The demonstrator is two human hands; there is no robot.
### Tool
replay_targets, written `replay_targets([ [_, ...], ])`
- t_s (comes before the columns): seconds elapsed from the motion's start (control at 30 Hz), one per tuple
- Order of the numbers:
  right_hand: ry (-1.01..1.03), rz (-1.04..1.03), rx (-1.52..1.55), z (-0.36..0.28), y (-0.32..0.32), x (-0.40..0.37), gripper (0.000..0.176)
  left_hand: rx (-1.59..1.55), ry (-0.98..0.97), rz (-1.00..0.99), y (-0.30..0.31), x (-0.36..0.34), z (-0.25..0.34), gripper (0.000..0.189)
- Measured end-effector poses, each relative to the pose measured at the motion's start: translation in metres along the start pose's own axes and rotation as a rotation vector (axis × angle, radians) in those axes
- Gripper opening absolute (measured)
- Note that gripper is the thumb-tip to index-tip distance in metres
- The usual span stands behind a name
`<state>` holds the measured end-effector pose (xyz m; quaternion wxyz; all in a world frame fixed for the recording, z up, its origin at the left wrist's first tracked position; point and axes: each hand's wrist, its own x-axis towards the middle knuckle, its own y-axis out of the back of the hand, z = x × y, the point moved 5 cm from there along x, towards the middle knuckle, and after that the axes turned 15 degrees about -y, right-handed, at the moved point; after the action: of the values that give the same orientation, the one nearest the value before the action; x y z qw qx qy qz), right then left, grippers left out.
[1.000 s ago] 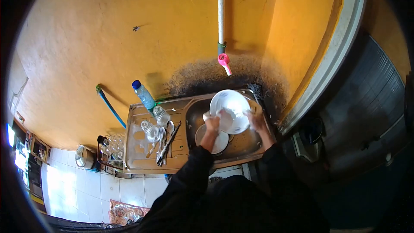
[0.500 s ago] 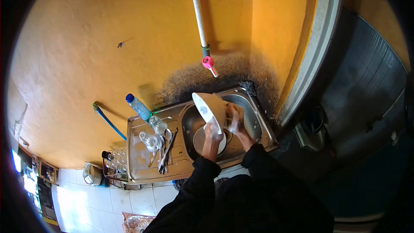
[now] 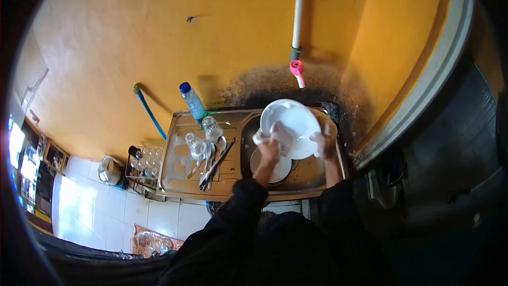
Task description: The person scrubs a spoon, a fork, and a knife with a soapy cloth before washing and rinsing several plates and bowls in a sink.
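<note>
A white bowl (image 3: 299, 119) is held over the sink basin, tilted so that its inside faces me. My left hand (image 3: 270, 147) grips its lower left rim, thumb over the inner side. At the lower right edge, my right hand (image 3: 326, 145) holds the bowl too, its fingers partly smeared by motion. Both hands look wet with suds. Below, in the basin (image 3: 247, 132), a white round dish (image 3: 281, 172) lies partly hidden by my left hand and the bowl.
On the drainboard (image 3: 174, 172) stand two clear glasses (image 3: 196, 147), beside several spoons and dark-handled utensils (image 3: 218, 164). A blue-capped bottle (image 3: 193, 101) stands behind them. The pink tap (image 3: 297, 69) hangs above the sink. A glass rack (image 3: 144, 163) and a pot (image 3: 109, 170) are at left.
The bowl has turned from edge-on to showing its inside. My right hand has moved from its outer side to the right rim. The view has shifted, so the sink appears further right.
</note>
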<state>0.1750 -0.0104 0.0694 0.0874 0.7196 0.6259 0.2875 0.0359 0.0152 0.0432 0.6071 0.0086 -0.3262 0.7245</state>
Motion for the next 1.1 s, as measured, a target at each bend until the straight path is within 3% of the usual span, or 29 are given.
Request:
replay_targets([
  [0.07, 0.222, 0.618, 0.763, -0.038, 0.015, -0.01, 0.029, -0.121, 0.193, 0.237, -0.021, -0.026, -0.015, 0.016],
  [0.1, 0.268, 0.686, 0.5, -0.044, 0.013, -0.012, 0.028, -0.123, 0.194, 0.244, -0.024, -0.028, -0.017, 0.016],
  [0.13, 0.274, 0.682, 0.498, -0.033, 0.025, -0.006, 0.028, -0.269, 0.297, 0.316, -0.029, -0.031, -0.023, 0.018],
  [0.17, -0.124, 0.297, 0.428, 0.001, 0.03, 0.016, 0.038, -0.413, 0.401, 0.388, -0.031, -0.034, -0.029, 0.019],
  [0.2, -0.521, -0.092, 0.337, 0.032, 0.019, 0.018, 0.05, -0.203, 0.36, 0.152, -0.003, -0.026, -0.04, 0.022],
  [0.23, -0.52, -0.083, 0.335, 0.035, 0.017, 0.018, 0.05, -0.155, 0.241, -0.009, 0.004, -0.011, -0.04, 0.022],
  [0.27, -0.337, 0.094, 0.373, 0.028, 0.022, 0.02, 0.048, -0.112, 0.118, -0.168, -0.001, 0.002, -0.04, 0.023],
  [0.33, 0.023, 0.432, 0.432, 0.011, 0.02, 0.005, 0.046, -0.126, 0.162, -0.074, -0.014, -0.002, -0.051, 0.024],
  [0.37, 0.217, 0.601, 0.455, 0.001, 0.02, -0.003, 0.044, -0.316, 0.292, 0.129, -0.03, -0.011, -0.043, 0.025],
  [0.4, 0.224, 0.522, 0.406, -0.007, 0.007, -0.005, 0.053, -0.5, 0.43, 0.339, -0.041, -0.024, -0.034, 0.025],
  [0.47, -0.115, 0.562, 0.357, 0.023, 0.006, 0.0, 0.048, -0.48, 0.521, 0.268, -0.038, -0.022, -0.029, 0.03],
  [0.53, -0.471, 0.253, 0.773, 0.019, 0.021, 0.007, 0.038, -0.591, 0.569, 0.086, -0.022, -0.016, -0.041, 0.033],
  [0.57, -0.482, 0.288, 0.549, 0.013, 0.031, 0.006, 0.024, -0.685, 0.551, -0.025, -0.022, -0.011, -0.033, 0.035],
  [0.6, -0.483, 0.293, 0.546, 0.016, 0.037, 0.008, 0.024, -0.584, 0.605, 0.06, -0.016, -0.011, -0.035, 0.034],
  [0.67, 0.139, 0.599, -0.304, -0.009, 0.055, 0.011, 0.021, -0.41, 0.646, 0.065, -0.005, -0.011, -0.041, 0.03],
  [0.7, 0.33, 0.521, -0.234, -0.01, 0.058, 0.017, 0.023, -0.407, 0.649, 0.065, 0.003, -0.015, -0.061, 0.03],
  [0.73, 0.327, 0.526, -0.233, -0.012, 0.062, 0.019, 0.023, -0.298, 0.452, 0.036, 0.016, -0.012, -0.085, 0.028],
  [0.77, 0.365, 0.339, -0.29, -0.018, 0.058, 0.022, 0.023, -0.193, 0.254, 0.004, 0.014, -0.006, -0.072, 0.027],
  [0.8, 0.4, 0.152, -0.346, -0.023, 0.054, 0.024, 0.022, -0.195, 0.258, -0.005, 0.008, -0.004, -0.068, 0.027],
  [0.83, 0.573, 0.183, -0.578, -0.032, 0.05, 0.022, 0.028, -0.194, 0.116, -0.069, 0.001, 0.002, -0.056, 0.026],
  [0.87, 0.334, 0.001, -0.588, -0.004, 0.037, 0.019, 0.03, -0.191, -0.025, -0.129, -0.007, 0.004, -0.037, 0.025],
  [0.9, 0.099, -0.174, -0.589, -0.007, 0.027, 0.009, 0.032, 0.058, -0.262, -0.189, -0.008, 0.008, -0.024, 0.028],
  [0.93, 0.139, -0.324, -0.577, -0.023, 0.023, -0.002, 0.037, 0.049, -0.274, -0.196, -0.012, 0.009, -0.02, 0.028],
  [0.97, 0.441, -0.271, -0.467, -0.024, 0.01, -0.013, 0.028, -0.019, -0.206, -0.16, -0.017, 0.005, -0.009, 0.03],
  [1.0, 0.295, -0.318, -0.278, -0.015, -0.005, -0.019, 0.019, -0.084, -0.131, -0.123, -0.019, -0.001, -0.005, 0.033],
  [1.03, 0.32, -0.23, -0.222, -0.012, -0.018, -0.021, 0.016, -0.378, 0.033, 0.014, -0.011, -0.004, -0.044, 0.03],
  [1.07, 0.341, -0.141, -0.162, -0.008, -0.024, -0.021, 0.014, -0.524, 0.26, -0.002, -0.003, -0.011, -0.069, 0.034],
  [1.1, 0.318, -0.243, -0.284, 0.004, -0.025, -0.018, 0.012, -0.148, -0.05, -0.167, 0.007, -0.006, -0.062, 0.034],
])
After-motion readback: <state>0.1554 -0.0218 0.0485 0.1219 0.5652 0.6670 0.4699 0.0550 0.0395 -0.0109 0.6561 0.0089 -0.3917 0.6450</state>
